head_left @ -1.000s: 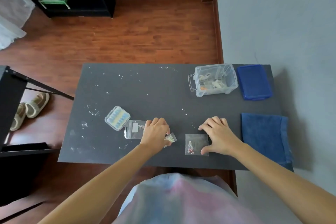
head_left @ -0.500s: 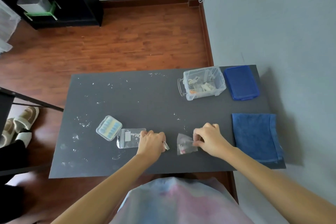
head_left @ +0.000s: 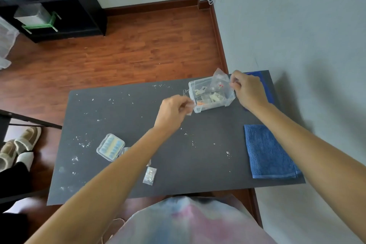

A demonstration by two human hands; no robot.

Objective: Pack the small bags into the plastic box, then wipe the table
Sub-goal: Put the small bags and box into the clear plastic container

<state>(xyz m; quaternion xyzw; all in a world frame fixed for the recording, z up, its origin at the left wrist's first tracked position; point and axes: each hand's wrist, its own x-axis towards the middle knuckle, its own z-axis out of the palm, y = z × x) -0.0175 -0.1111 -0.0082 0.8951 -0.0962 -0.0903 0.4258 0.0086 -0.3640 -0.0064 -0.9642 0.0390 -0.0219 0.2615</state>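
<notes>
A clear plastic box with several small bags inside stands at the far right of the dark table. My right hand pinches a clear small bag with red bits just over the box. Left of the box, my left hand holds a tiny clear bag beside the box's near corner. Another small bag lies near the table's front edge. One more bag is mostly hidden under my left forearm.
A small clear case with blue pieces sits at the front left. A folded blue towel lies on the right. The blue lid is behind my right hand. White crumbs dot the table. A wall runs along the right; slippers lie on the floor to the left.
Both hands lifted from the front of the table and moved to the box, each carrying a small bag. One small bag is left lying near the front edge.
</notes>
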